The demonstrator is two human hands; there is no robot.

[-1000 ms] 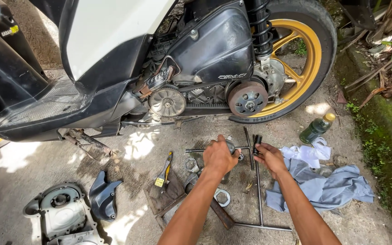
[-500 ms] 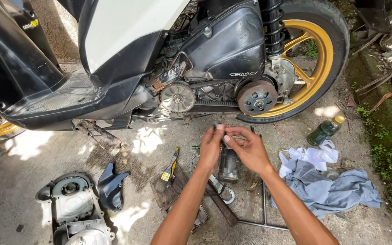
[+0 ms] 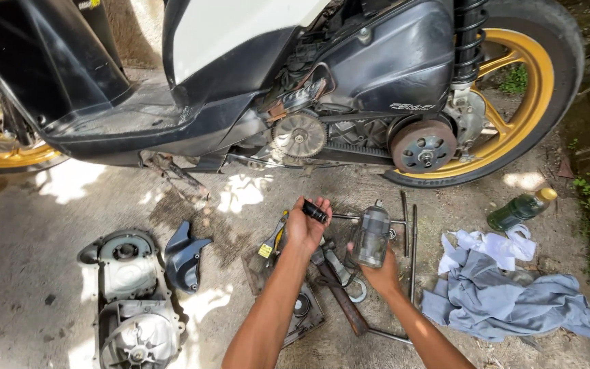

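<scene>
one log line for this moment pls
left hand: holds small black cap | right hand: holds clear bottle | behind: scooter

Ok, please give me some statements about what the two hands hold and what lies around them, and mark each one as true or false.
1. The left hand holds a small black cylinder-shaped part. True.
2. The right hand holds a yellow screwdriver. False: it holds a clear, greyish plastic bottle.
3. A green bottle with a yellow cap lies on the ground near the rear wheel. True.
4. The grey rags lie to the left of both hands. False: they lie to the right, beside the right hand.
5. A removed grey engine cover lies on the concrete at lower left. True.
6. The rear wheel has a red rim. False: the rim is gold.
</scene>
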